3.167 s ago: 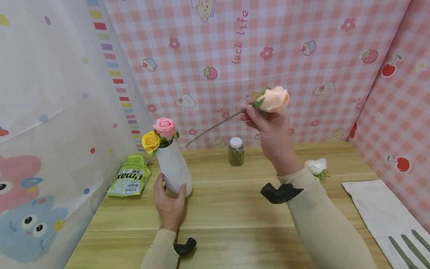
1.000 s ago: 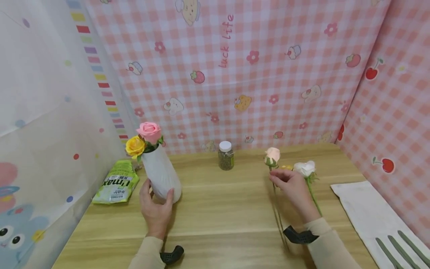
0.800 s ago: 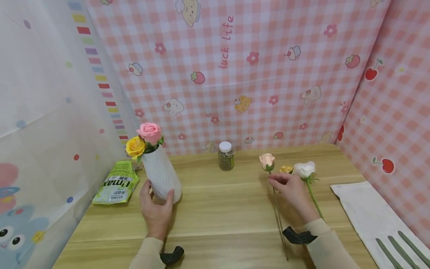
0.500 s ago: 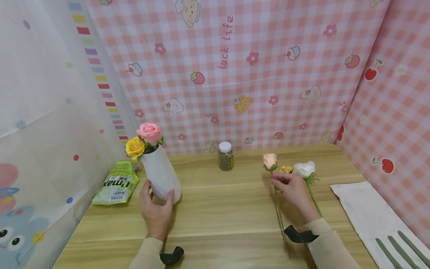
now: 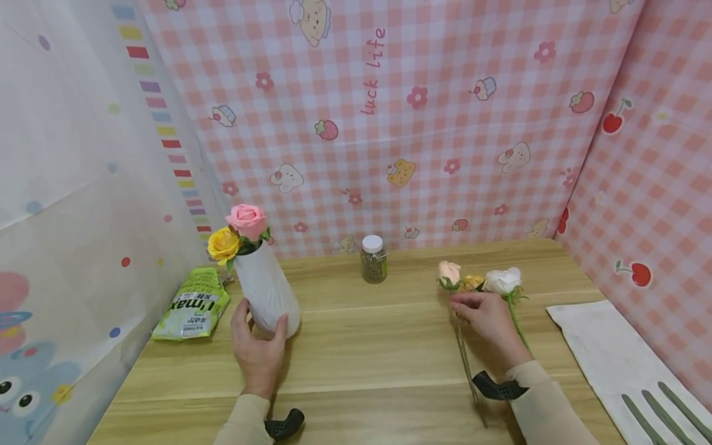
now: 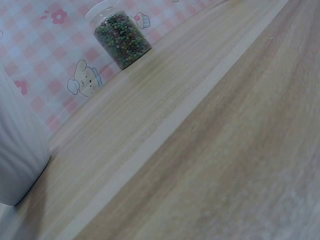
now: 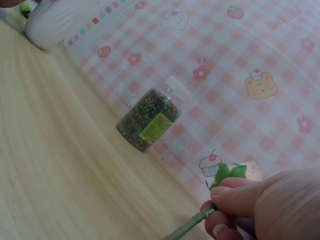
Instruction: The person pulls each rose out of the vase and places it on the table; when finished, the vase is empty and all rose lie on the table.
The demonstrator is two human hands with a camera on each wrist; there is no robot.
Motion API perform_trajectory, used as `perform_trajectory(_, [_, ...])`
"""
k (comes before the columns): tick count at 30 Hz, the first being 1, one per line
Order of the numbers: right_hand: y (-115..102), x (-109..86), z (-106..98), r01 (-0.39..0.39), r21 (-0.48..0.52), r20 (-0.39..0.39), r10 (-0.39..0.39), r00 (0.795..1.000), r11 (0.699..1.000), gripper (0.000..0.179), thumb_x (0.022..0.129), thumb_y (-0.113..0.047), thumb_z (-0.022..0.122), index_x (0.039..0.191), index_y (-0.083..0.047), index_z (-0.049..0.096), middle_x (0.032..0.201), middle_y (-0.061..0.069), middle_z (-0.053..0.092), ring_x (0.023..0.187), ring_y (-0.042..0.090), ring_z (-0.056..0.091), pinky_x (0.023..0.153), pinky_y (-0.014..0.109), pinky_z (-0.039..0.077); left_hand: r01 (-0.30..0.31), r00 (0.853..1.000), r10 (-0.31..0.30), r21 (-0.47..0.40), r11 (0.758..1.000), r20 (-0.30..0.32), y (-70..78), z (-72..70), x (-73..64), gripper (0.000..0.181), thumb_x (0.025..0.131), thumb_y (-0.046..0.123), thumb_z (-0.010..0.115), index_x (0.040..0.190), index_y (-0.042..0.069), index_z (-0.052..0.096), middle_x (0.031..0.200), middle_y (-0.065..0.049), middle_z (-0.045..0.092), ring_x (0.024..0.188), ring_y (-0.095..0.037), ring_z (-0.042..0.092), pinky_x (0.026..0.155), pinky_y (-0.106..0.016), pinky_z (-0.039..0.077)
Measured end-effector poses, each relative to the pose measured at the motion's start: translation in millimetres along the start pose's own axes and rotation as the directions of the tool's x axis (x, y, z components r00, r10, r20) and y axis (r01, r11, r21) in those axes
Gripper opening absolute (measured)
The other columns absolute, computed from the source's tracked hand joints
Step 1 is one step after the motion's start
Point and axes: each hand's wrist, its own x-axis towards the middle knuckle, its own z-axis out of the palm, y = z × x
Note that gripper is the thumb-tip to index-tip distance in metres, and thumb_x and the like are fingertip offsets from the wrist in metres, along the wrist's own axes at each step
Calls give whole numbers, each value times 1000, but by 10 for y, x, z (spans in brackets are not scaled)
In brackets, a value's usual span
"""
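Head view: we saw the peach rose (image 5: 449, 273) on the right, its stem pinched in the right hand's (image 5: 492, 321) thumb and fingers, near a white rose (image 5: 503, 281); on the left, the left hand (image 5: 258, 349) gripped the white vase (image 5: 264, 284) low down. A jar (image 5: 374, 264) stood far, between them.

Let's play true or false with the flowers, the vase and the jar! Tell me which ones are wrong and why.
The left hand holds the white vase. True.
The vase holds two blue roses. False: a pink rose and a yellow rose are in it.
The right hand pinches a peach rose by its stem. True.
The peach rose is in the vase. False: it is outside, apart from the vase.
The jar has a white lid. True.
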Motion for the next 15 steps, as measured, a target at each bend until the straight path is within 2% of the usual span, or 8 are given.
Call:
perform_trajectory(3, [18, -1, 1, -15, -18, 6, 15, 1000, 1000, 21, 89, -15, 69, 103, -1, 74, 79, 6, 72, 65, 8, 61, 56, 22, 49, 5, 1000, -5, 12, 1000, -1, -12, 2, -2, 80, 66, 12, 87, 136, 3, 50, 130, -15, 54, 116, -29, 52, 90, -21, 45])
perform_trajectory(7, [38, -4, 1, -25, -39, 11, 25, 1000, 999, 19, 89, -16, 69, 102, -2, 74, 71, 2, 69, 63, 9, 59, 54, 24, 47, 11, 1000, -12, 25, 1000, 2, -35, 6, -11, 80, 66, 12, 87, 136, 3, 49, 131, -14, 54, 117, -28, 52, 84, -42, 50])
perform_trajectory(9, [49, -6, 2, -29, -48, 18, 30, 999, 998, 19, 89, -16, 69, 101, -3, 75, 67, 0, 66, 60, 11, 58, 52, 25, 45, 12, 1000, -12, 30, 999, 5, -43, 8, -15, 80, 67, 13, 86, 137, 3, 49, 131, -14, 54, 117, -28, 52, 82, -48, 50])
perform_trajectory(12, [66, -7, 5, -47, -53, 29, 48, 998, 997, 18, 89, -18, 70, 100, -5, 75, 63, -1, 64, 57, 11, 55, 48, 25, 40, 6, 1000, -7, 32, 999, 7, -48, 10, -17, 80, 67, 12, 86, 137, 3, 49, 131, -14, 54, 117, -28, 52, 82, -48, 50])
perform_trajectory(15, [73, -10, 12, -52, -58, 50, 55, 997, 997, 18, 88, -19, 70, 100, -6, 75, 63, -1, 64, 57, 11, 54, 46, 23, 38, -2, 1000, 2, 24, 1000, 2, -35, 6, -11, 80, 66, 11, 87, 136, 2, 49, 130, -15, 54, 116, -29, 52, 85, -37, 50])
